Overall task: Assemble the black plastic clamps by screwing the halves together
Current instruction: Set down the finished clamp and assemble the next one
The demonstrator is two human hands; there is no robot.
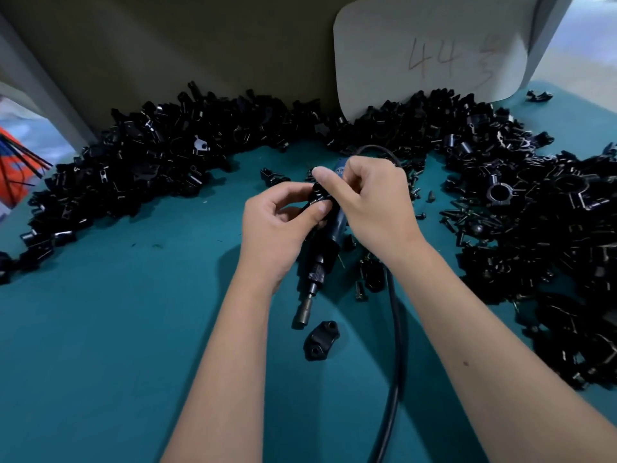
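The teal work table (117, 329) carries a long heap of black plastic clamp parts (160, 162). A black electric screwdriver (319, 262) lies under my hands. My left hand (277, 228) and right hand (374, 202) pinch together one small black plastic clamp (319, 193). A loose black clamp half (321, 340) lies near the screwdriver tip.

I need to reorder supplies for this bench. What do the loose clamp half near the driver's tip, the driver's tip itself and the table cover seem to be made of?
Clamp half: apparently moulded black plastic, with a soft sheen and rounded edges.
Driver's tip: probably metal, dull grey-brown and cylindrical; the alloy can't be told.
Table cover: a matte teal sheet without glare, perhaps rubber or felt mat; the picture leaves that open.
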